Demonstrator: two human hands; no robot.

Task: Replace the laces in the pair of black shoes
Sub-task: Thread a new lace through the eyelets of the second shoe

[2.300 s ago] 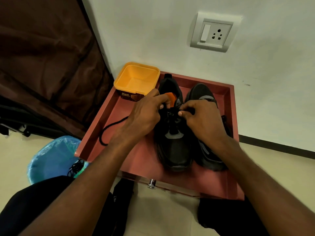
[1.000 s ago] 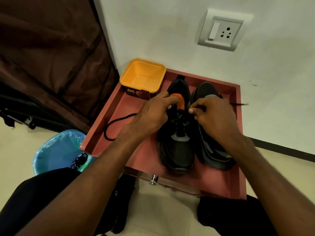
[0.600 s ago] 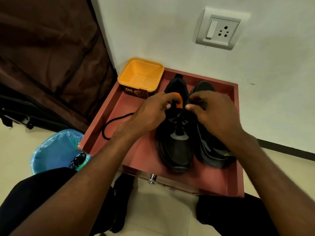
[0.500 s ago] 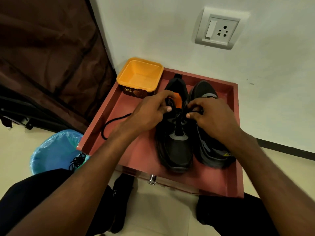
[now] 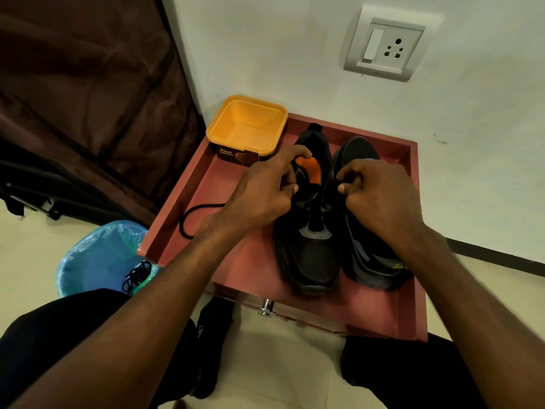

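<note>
Two black shoes stand side by side in a reddish-brown drawer tray (image 5: pixel 256 270), toes toward me. The left shoe (image 5: pixel 309 255) has an orange lining at its tongue. My left hand (image 5: pixel 262 193) has its fingers curled at that shoe's upper left eyelets, gripping the collar there. My right hand (image 5: pixel 380 196) pinches a black lace at the shoe's upper right side and covers much of the right shoe (image 5: pixel 371 261). A loose end of black lace (image 5: pixel 191 219) loops across the tray floor at the left.
An empty orange tub (image 5: pixel 247 128) sits in the tray's far left corner. A blue-lined bin (image 5: pixel 100 258) with tangled black laces in it stands on the floor at left. A white wall with a socket (image 5: pixel 386 48) is behind; a dark curtain hangs at left.
My right hand pulled the lace out to the right, then came back in to the eyelets. My left hand stayed at the shoe's collar. The view shifted slightly.
</note>
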